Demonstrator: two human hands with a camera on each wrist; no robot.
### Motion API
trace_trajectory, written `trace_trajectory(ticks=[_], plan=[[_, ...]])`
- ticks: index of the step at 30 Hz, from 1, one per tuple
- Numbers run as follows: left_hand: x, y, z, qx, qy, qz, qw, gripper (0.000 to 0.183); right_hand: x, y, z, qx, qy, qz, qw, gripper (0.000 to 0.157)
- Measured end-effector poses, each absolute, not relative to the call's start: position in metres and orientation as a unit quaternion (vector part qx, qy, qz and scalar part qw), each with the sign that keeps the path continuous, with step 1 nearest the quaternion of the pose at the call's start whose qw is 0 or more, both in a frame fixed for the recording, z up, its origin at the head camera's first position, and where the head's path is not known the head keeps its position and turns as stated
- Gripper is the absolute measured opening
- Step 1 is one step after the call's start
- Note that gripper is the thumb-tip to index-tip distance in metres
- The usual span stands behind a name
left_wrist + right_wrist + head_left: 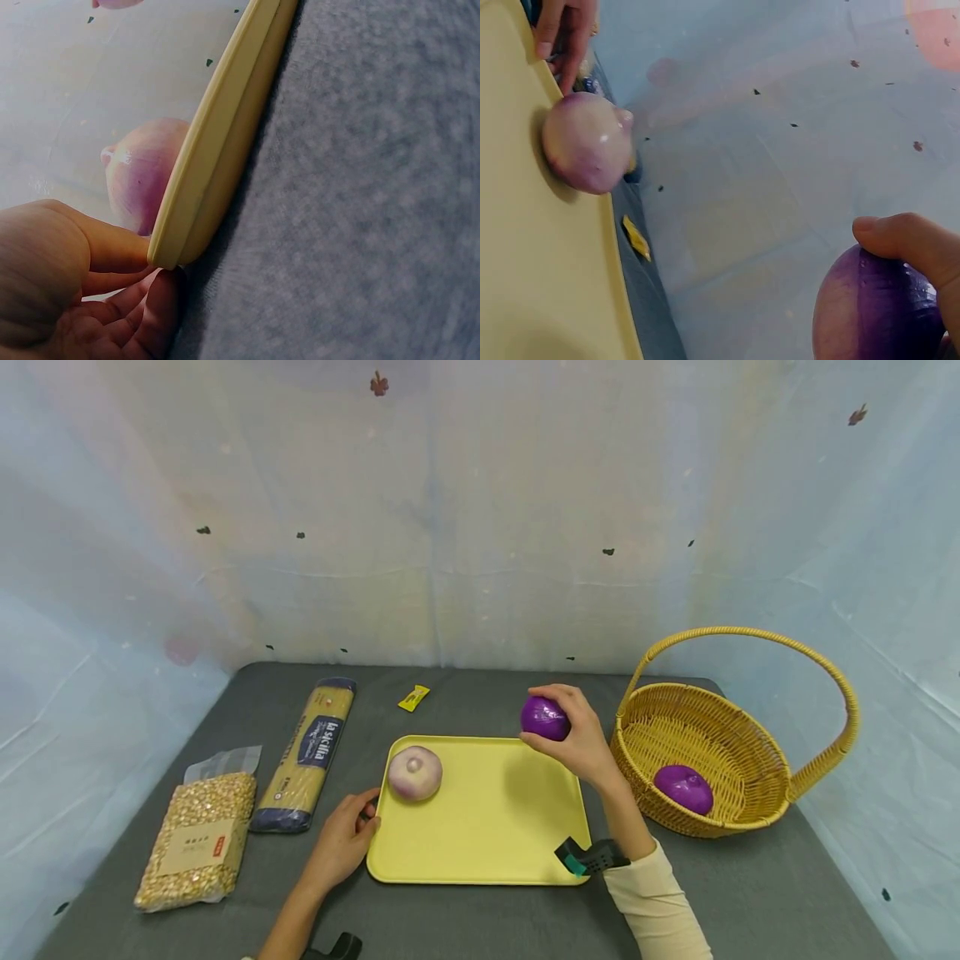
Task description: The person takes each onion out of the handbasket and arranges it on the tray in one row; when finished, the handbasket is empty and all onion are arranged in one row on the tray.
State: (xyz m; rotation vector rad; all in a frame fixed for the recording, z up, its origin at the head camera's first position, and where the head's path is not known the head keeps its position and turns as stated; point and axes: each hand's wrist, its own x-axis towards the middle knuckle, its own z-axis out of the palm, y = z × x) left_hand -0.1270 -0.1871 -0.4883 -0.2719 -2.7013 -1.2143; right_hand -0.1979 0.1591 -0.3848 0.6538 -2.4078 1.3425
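My right hand (573, 739) grips a shiny, round purple onion (545, 718) in the air above the far right part of a yellow tray (480, 852). In the right wrist view, the thumb lies across the top of this purple onion (877, 311). My left hand (345, 839) holds the tray's left rim, its fingertips at the edge in the left wrist view. A pale onion (415, 773) with a purple tinge and a small nub sits in the tray's far left corner. Another purple onion (684, 789) lies in a wicker basket (652, 727) to the right.
Left of the tray lie a pack of spaghetti (307, 756) and a clear bag of yellow kernels (198, 835). A small yellow wrapped candy (413, 697) is behind the tray. The basket's tall handle (742, 632) arches over it. A pale curtain (480, 527) hangs behind the grey table (480, 927).
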Motion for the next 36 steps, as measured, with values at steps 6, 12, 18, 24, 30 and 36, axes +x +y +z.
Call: trace_trajectory(ticks=[6,12,18,24,30,36], plan=[[-0.127,-0.186,-0.488,-0.085,-0.906,-0.407,0.079,0.036,-0.199,0.148,-0.391,0.23,-0.847,0.459,0.136,0.061],[-0.128,-0.187,-0.49,-0.075,-0.909,-0.404,0.069,0.037,-0.2,0.14,-0.399,0.238,-0.849,0.454,0.129,0.059],[-0.129,-0.188,-0.491,-0.079,-0.909,-0.403,0.068,0.036,-0.2,0.13,-0.406,0.243,-0.855,0.441,0.126,0.058],[-0.129,-0.188,-0.491,-0.081,-0.909,-0.403,0.069,0.036,-0.201,0.123,-0.416,0.239,-0.863,0.433,0.104,0.057],[-0.128,-0.188,-0.491,-0.079,-0.91,-0.401,0.066,0.036,-0.204,0.116,-0.428,0.242,-0.865,0.43,0.085,0.058],[-0.128,-0.188,-0.49,-0.08,-0.909,-0.403,0.072,0.036,-0.206,0.112,-0.435,0.251,-0.865,0.426,0.08,0.058]])
